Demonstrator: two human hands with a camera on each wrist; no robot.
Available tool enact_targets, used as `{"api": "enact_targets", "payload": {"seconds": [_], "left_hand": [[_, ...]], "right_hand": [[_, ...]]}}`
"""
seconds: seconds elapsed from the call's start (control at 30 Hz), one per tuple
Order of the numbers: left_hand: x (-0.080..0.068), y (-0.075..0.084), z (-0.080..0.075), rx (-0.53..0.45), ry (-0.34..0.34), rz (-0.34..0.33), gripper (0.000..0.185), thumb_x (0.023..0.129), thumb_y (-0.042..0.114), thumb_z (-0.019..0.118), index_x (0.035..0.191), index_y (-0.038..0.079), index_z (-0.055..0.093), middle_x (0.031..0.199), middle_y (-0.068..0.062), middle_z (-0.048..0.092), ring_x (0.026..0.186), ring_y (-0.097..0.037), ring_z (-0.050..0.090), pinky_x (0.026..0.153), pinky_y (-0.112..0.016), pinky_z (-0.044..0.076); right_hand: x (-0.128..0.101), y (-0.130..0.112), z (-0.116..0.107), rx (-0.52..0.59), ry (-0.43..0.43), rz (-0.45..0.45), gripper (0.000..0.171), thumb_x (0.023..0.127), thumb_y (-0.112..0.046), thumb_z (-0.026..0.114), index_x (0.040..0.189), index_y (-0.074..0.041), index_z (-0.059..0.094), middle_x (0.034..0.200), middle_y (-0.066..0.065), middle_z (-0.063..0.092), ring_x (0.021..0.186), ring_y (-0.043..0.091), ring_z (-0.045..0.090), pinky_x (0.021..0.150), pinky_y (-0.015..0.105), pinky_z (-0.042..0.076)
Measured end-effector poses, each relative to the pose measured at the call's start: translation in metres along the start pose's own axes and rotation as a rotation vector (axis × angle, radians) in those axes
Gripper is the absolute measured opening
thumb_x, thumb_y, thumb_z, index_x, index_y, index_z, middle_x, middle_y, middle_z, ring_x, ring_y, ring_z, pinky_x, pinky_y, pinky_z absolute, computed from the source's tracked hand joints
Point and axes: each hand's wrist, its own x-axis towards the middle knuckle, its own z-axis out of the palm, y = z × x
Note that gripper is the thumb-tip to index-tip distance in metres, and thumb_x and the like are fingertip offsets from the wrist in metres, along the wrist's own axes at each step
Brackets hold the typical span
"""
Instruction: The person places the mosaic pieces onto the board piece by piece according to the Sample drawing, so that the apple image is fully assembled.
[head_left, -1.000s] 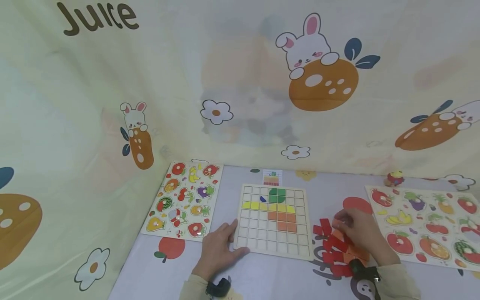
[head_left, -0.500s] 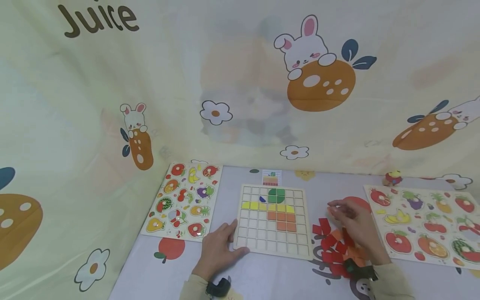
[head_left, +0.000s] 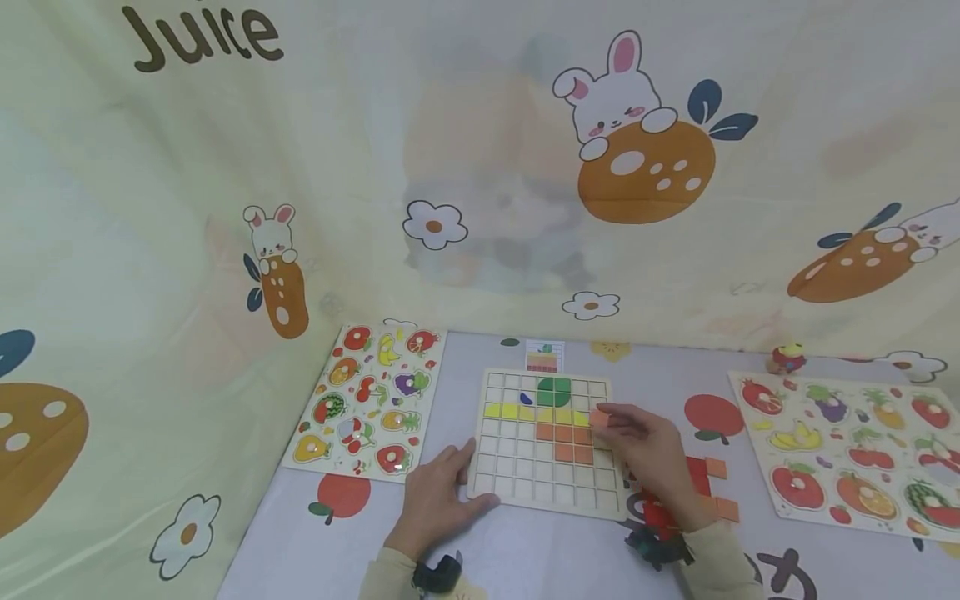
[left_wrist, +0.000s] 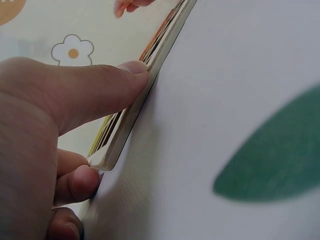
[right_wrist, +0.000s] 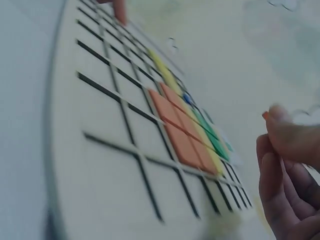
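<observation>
A pale grid board (head_left: 517, 487) lies in the middle of the table, with green, blue, yellow and orange pieces in its cells. My left hand (head_left: 438, 500) holds its near left corner, thumb (left_wrist: 110, 87) along the front edge and fingertips at the side. My right hand (head_left: 651, 454) pinches an orange square tile (head_left: 600, 418) between thumb and fingertips, over the board's right edge by the yellow row. In the right wrist view, only a sliver of that tile (right_wrist: 265, 115) shows at the fingertips. Orange tiles (right_wrist: 175, 132) fill several cells below the yellow row.
Red tiles (head_left: 697, 475) and loose orange tiles (head_left: 727, 509) lie right of the board, partly hidden under the right forearm. A small printed card (head_left: 544, 357) is behind the board. Fruit puzzle boards stand left (head_left: 367, 400) and right (head_left: 825, 450). A small toy (head_left: 787, 358) sits at back right.
My right hand has lifted an orange tile from the pile and moved left with it to the board's right edge. The left hand has stayed at the corner.
</observation>
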Motion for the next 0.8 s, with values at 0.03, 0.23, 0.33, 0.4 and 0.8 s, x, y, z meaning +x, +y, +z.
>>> {"api": "enact_targets", "payload": {"seconds": [0.03,0.23,0.33,0.4,0.8], "left_hand": [[0.000,0.000,0.000,0.000,-0.001,0.000,0.089,0.081,0.063,0.083,0.155,0.021,0.057,0.084,0.016,0.045,0.068,0.000,0.039,0.063,-0.022,0.029],[0.000,-0.001,0.000,-0.015,-0.008,0.001,0.090,0.081,0.062,0.083,0.155,0.020,0.056,0.084,0.015,0.045,0.068,-0.001,0.040,0.063,-0.023,0.030],[-0.001,-0.001,0.001,-0.017,-0.012,-0.001,0.090,0.081,0.062,0.083,0.156,0.020,0.056,0.084,0.015,0.045,0.069,-0.001,0.040,0.064,-0.023,0.031],[0.000,-0.001,0.001,-0.019,-0.012,0.000,0.090,0.081,0.062,0.083,0.156,0.020,0.056,0.084,0.015,0.045,0.069,-0.001,0.040,0.063,-0.023,0.031],[0.000,-0.001,0.001,-0.017,-0.003,-0.003,0.090,0.080,0.064,0.083,0.155,0.022,0.057,0.084,0.016,0.046,0.067,-0.002,0.039,0.063,-0.023,0.031]], "right_hand": [[-0.001,-0.003,0.004,-0.013,-0.016,-0.009,0.044,0.095,-0.032,0.082,0.134,-0.016,0.073,0.114,0.012,0.074,0.098,0.026,0.071,0.077,0.019,0.055],[-0.003,-0.017,0.028,-0.127,-0.104,-0.076,0.041,0.089,-0.032,0.088,0.125,-0.017,0.077,0.108,0.004,0.072,0.093,0.021,0.059,0.074,0.028,0.050],[-0.003,-0.019,0.037,-0.163,-0.142,-0.127,0.039,0.087,-0.029,0.090,0.124,-0.020,0.080,0.111,0.000,0.068,0.101,0.019,0.059,0.083,0.031,0.053],[-0.004,-0.020,0.042,-0.171,-0.166,-0.152,0.037,0.087,-0.026,0.090,0.123,-0.022,0.081,0.112,-0.002,0.065,0.106,0.019,0.058,0.088,0.033,0.052],[-0.008,-0.021,0.054,-0.208,-0.197,-0.145,0.039,0.084,-0.020,0.091,0.121,-0.022,0.082,0.117,0.000,0.061,0.111,0.020,0.054,0.090,0.037,0.053]]}}
